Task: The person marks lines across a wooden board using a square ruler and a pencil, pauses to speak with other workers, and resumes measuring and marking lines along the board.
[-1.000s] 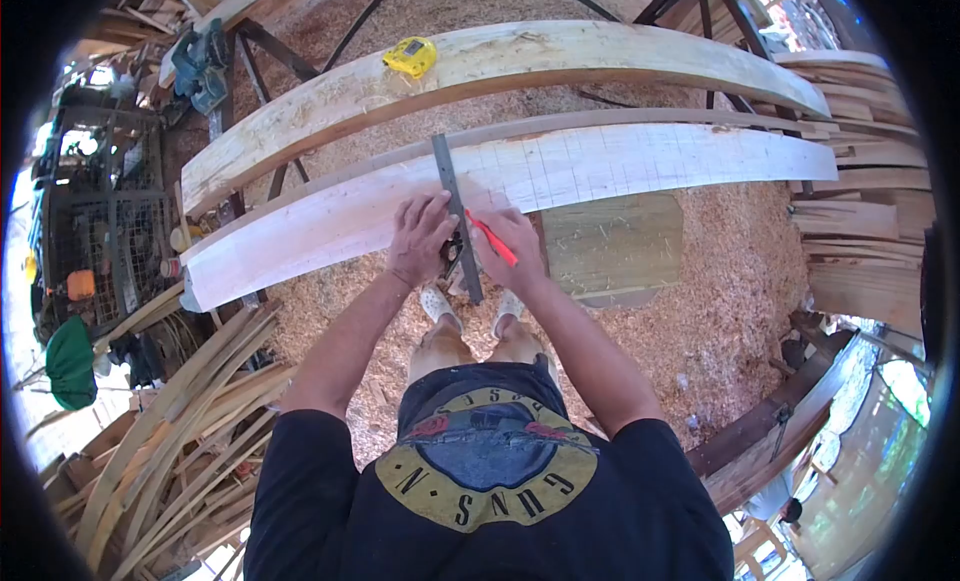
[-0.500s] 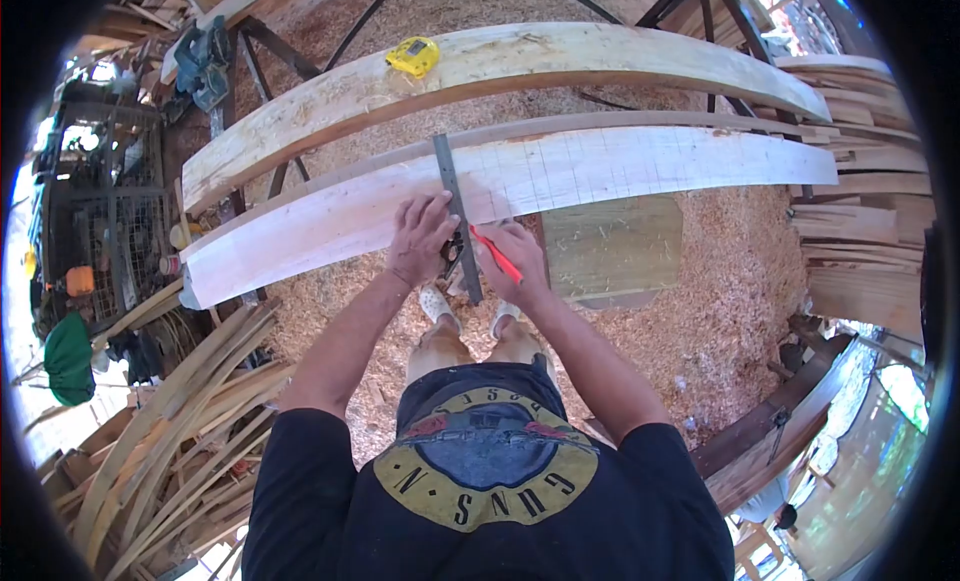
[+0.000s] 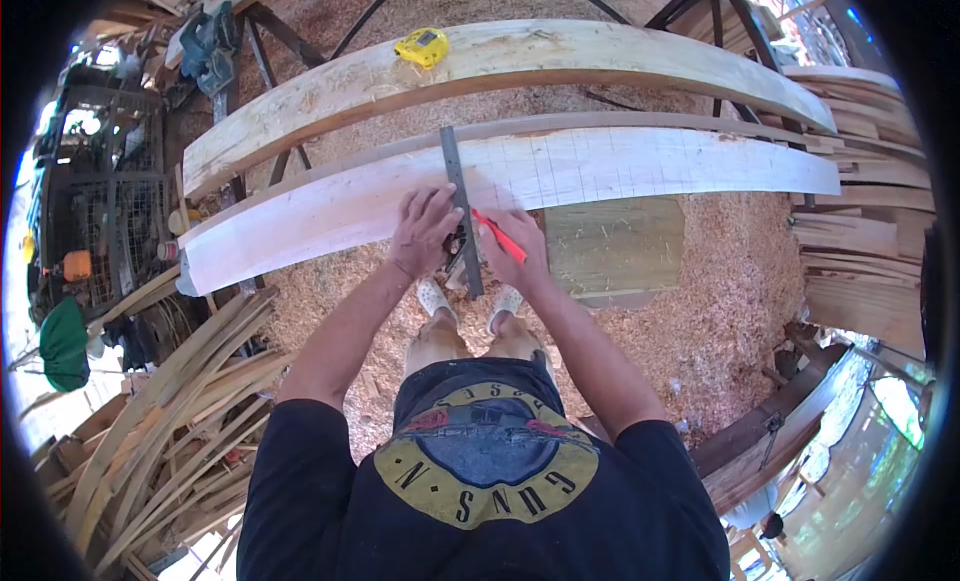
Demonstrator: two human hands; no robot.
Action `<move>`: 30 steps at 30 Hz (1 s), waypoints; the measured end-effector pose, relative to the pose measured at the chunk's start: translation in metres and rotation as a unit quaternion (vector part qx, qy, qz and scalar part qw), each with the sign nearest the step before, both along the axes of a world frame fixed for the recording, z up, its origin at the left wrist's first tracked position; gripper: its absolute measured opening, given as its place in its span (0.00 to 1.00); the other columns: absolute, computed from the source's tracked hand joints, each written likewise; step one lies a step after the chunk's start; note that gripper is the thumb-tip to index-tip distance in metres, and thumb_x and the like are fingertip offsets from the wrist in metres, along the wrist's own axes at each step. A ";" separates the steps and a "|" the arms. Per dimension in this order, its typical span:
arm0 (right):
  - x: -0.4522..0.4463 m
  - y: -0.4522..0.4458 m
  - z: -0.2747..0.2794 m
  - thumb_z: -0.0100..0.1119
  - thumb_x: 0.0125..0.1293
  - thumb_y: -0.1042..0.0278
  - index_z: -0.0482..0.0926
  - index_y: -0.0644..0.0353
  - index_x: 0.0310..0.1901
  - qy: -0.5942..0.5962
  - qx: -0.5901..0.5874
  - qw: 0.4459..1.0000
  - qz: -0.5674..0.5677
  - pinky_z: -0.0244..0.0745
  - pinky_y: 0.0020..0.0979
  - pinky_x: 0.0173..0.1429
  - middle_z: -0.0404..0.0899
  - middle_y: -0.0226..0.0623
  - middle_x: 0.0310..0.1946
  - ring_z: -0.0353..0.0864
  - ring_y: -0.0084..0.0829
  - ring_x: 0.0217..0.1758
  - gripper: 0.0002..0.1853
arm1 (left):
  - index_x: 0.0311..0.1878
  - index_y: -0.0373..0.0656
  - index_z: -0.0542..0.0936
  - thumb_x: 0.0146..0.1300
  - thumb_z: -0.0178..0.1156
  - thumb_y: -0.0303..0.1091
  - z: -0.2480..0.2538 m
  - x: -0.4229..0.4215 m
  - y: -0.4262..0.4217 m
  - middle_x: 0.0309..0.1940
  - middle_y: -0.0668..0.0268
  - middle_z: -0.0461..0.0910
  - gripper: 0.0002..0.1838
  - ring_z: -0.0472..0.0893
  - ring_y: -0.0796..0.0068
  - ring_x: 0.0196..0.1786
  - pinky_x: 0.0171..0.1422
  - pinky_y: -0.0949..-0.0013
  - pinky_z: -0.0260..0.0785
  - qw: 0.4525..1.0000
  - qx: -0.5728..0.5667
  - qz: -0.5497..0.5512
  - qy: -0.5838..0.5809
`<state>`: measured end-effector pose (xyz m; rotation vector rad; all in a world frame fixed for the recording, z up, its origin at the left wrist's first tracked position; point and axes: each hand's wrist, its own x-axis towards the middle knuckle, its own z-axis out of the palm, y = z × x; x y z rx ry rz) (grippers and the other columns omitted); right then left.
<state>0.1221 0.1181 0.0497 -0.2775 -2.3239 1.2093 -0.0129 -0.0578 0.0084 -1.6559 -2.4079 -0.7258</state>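
Observation:
A pale curved plank [image 3: 330,219] lies crosswise before me, with several thin pencil lines across its right half. Across it rests the dark metal blade of a square [image 3: 454,166], its near end sticking out past the plank's front edge. My left hand [image 3: 424,227] grips the square at that edge, fingertips against the blade; the dark part under the palm is mostly hidden. Just right of the blade, my right hand [image 3: 518,243] holds a red pencil [image 3: 500,235], its tip beside the blade near the plank's front edge.
Behind lies a second curved beam [image 3: 600,53] carrying a yellow tape measure [image 3: 422,48]. A blue-green power tool [image 3: 209,49] stands at the upper left. Curved offcuts [image 3: 170,401] pile up at left, stacked boards [image 3: 865,236] at right. Shavings cover the floor around a flat board [image 3: 615,243].
The right hand and pencil have shifted slightly along the blade, toward the plank. The square and left hand stay at about the same place on it; the whole view has moved a little.

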 end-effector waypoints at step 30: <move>-0.022 0.013 -0.008 0.70 0.65 0.76 0.89 0.57 0.53 0.017 -0.049 0.999 -0.002 0.86 0.40 0.51 0.91 0.42 0.44 0.89 0.46 0.48 0.14 | 0.59 0.51 0.80 0.45 0.74 0.31 -0.001 -0.001 -0.001 0.77 0.56 0.72 0.32 0.70 0.45 0.77 0.80 0.39 0.59 1.000 -0.006 -0.003 0.010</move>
